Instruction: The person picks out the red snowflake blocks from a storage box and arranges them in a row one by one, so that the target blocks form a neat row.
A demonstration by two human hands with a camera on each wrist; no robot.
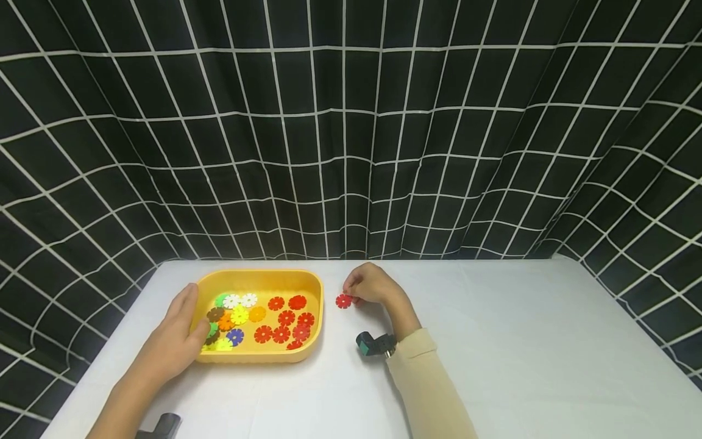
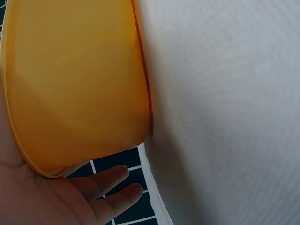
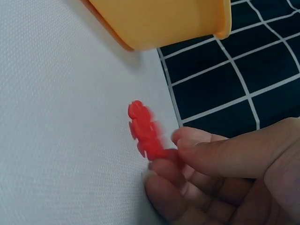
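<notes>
My left hand holds the left side of a yellow plastic tray, its thumb over the rim and the other fingers along the outer wall. In the left wrist view two of its fingers extend past the tray's end. To the right of the tray, my right hand pinches red plastic, a notched snowflake-shaped disc, between thumb and fingertips just over the table. Close up, that disc is tilted, with more red showing at the fingertips. Several red snowflake discs lie in the tray's right part.
Discs in mixed colours fill the tray's left part, among them a blue disc, a yellow disc and a white disc. A white cloth covers the table. Behind it hangs a black curtain with white grid lines.
</notes>
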